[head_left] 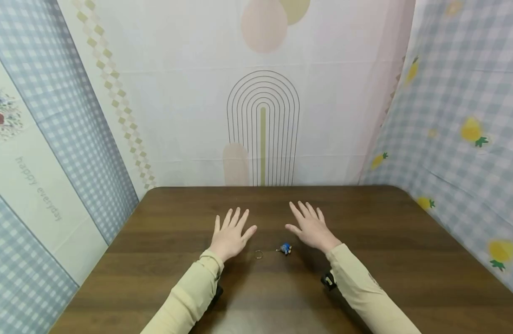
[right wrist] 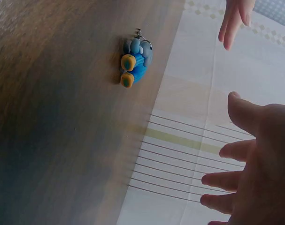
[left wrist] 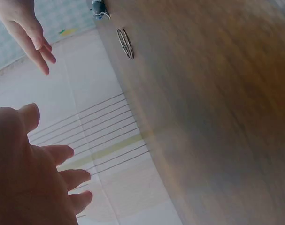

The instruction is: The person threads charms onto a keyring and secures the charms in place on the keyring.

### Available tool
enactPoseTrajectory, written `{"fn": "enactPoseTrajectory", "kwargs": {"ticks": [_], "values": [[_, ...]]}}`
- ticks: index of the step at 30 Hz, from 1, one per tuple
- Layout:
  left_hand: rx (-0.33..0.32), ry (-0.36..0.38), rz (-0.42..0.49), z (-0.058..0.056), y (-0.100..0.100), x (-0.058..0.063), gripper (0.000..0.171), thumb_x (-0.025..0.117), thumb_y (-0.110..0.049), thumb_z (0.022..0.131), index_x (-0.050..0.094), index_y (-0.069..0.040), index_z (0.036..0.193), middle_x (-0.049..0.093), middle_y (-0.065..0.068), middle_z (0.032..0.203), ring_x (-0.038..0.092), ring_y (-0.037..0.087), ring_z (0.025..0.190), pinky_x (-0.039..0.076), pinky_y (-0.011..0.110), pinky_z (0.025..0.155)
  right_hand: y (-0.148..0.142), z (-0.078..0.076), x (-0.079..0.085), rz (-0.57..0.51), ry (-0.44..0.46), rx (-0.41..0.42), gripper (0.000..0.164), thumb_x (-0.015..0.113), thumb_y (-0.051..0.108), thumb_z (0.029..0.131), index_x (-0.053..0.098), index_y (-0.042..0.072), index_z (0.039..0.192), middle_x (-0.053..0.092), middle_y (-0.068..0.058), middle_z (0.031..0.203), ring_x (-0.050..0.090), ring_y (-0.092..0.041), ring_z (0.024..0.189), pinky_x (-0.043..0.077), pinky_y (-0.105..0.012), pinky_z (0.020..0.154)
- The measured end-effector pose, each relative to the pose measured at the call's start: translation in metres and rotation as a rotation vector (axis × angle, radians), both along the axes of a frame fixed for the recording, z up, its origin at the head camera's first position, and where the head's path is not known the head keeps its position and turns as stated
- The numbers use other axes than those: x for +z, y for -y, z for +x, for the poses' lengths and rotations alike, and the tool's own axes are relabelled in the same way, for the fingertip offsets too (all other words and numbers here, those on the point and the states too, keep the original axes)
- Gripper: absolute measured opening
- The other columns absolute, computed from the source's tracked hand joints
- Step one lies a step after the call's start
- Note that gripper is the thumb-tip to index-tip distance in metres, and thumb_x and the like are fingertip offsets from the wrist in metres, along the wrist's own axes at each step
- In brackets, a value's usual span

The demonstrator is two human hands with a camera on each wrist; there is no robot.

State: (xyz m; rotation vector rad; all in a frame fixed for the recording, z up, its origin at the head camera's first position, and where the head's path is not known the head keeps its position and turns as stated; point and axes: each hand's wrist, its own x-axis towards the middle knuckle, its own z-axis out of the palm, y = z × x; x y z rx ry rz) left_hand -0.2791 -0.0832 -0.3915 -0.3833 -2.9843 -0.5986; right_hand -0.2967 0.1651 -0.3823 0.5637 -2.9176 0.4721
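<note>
Both hands are held over the wooden table with fingers spread, and neither holds anything. My left hand [head_left: 229, 239] is to the left of a thin metal split key ring [head_left: 259, 254], which lies flat on the wood. To the right of that ring lies a small figure charm [head_left: 286, 248], blue and grey with yellow-orange feet. My right hand [head_left: 314, 231] is just beyond and right of the charm. In the right wrist view the charm [right wrist: 136, 61] has a small metal link at one end. The left wrist view shows the key ring [left wrist: 125, 43] as a double loop, apart from the charm.
The brown wooden table [head_left: 177, 287] reaches back to a white cloth backdrop [head_left: 189, 116] printed with arches. Blue checked cloths hang at the left [head_left: 89, 116] and right [head_left: 448, 153] sides. A dark wrist device [head_left: 328, 280] is strapped under the right sleeve.
</note>
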Motion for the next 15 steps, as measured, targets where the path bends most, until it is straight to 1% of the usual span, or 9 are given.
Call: {"fn": "enactPoseTrajectory", "kwargs": {"ticks": [1, 3, 5, 6, 8, 10, 12, 15], "values": [[0.0, 0.001, 0.0, 0.0, 0.0, 0.0, 0.064, 0.034, -0.054, 0.101, 0.026, -0.02, 0.154, 0.026, 0.012, 0.16, 0.016, 0.032, 0.151, 0.0, 0.061, 0.121, 0.0, -0.001, 0.0, 0.002, 0.002, -0.003, 0.065, 0.052, 0.036, 0.099, 0.029, 0.006, 0.152, 0.028, -0.026, 0.155, 0.02, -0.048, 0.145, 0.011, -0.069, 0.115], [0.001, 0.008, 0.008, 0.0, 0.0, 0.001, 0.064, 0.036, -0.054, 0.1, 0.027, -0.02, 0.154, 0.034, 0.013, 0.156, 0.024, 0.034, 0.148, 0.0, 0.062, 0.12, 0.0, -0.001, -0.001, 0.017, 0.01, -0.006, 0.061, 0.053, 0.036, 0.099, 0.036, 0.006, 0.149, 0.036, -0.025, 0.151, 0.028, -0.046, 0.142, 0.011, -0.07, 0.114], [-0.005, 0.023, 0.013, -0.001, 0.001, 0.002, 0.065, 0.04, -0.054, 0.099, 0.029, -0.018, 0.153, 0.044, 0.015, 0.15, 0.036, 0.034, 0.143, 0.007, 0.062, 0.12, 0.001, -0.001, -0.002, 0.025, 0.022, 0.004, 0.055, 0.054, 0.035, 0.098, 0.045, 0.005, 0.143, 0.046, -0.023, 0.145, 0.037, -0.043, 0.138, 0.016, -0.068, 0.113], [-0.009, 0.038, 0.016, -0.002, 0.001, 0.003, 0.066, 0.043, -0.052, 0.099, 0.031, -0.017, 0.152, 0.048, 0.016, 0.147, 0.042, 0.035, 0.139, 0.015, 0.06, 0.119, 0.001, -0.001, -0.002, 0.03, 0.025, 0.02, 0.051, 0.055, 0.033, 0.098, 0.049, 0.003, 0.139, 0.051, -0.022, 0.141, 0.043, -0.041, 0.134, 0.022, -0.067, 0.112], [-0.022, 0.075, 0.031, -0.003, 0.002, 0.004, 0.065, 0.051, -0.048, 0.097, 0.036, -0.014, 0.15, 0.055, 0.016, 0.14, 0.052, 0.037, 0.129, 0.032, 0.058, 0.113, 0.002, -0.002, -0.004, 0.035, 0.038, 0.072, 0.044, 0.057, 0.029, 0.097, 0.055, 0.002, 0.132, 0.059, -0.02, 0.132, 0.052, -0.038, 0.125, 0.032, -0.062, 0.108], [-0.036, 0.105, 0.03, -0.004, 0.003, 0.004, 0.063, 0.059, -0.043, 0.094, 0.043, -0.011, 0.145, 0.059, 0.017, 0.135, 0.058, 0.038, 0.121, 0.045, 0.055, 0.101, 0.004, -0.002, -0.007, 0.029, 0.066, 0.142, 0.038, 0.058, 0.025, 0.097, 0.058, 0.001, 0.127, 0.063, -0.018, 0.126, 0.058, -0.036, 0.119, 0.042, -0.057, 0.102], [-0.044, 0.135, 0.024, -0.006, 0.004, 0.002, 0.061, 0.067, -0.038, 0.089, 0.049, -0.01, 0.141, 0.061, 0.016, 0.132, 0.061, 0.038, 0.116, 0.051, 0.052, 0.093, 0.006, -0.001, -0.011, 0.027, 0.102, 0.217, 0.034, 0.059, 0.022, 0.096, 0.061, 0.001, 0.122, 0.065, -0.016, 0.12, 0.061, -0.034, 0.112, 0.048, -0.052, 0.095], [-0.083, 0.177, 0.024, -0.01, 0.004, -0.002, 0.062, 0.077, -0.031, 0.081, 0.055, -0.011, 0.135, 0.067, 0.015, 0.119, 0.065, 0.033, 0.106, 0.053, 0.047, 0.089, 0.009, 0.0, -0.017, 0.039, 0.172, 0.295, 0.029, 0.061, 0.022, 0.095, 0.063, 0.005, 0.118, 0.065, -0.011, 0.115, 0.062, -0.029, 0.106, 0.048, -0.051, 0.094]]}}
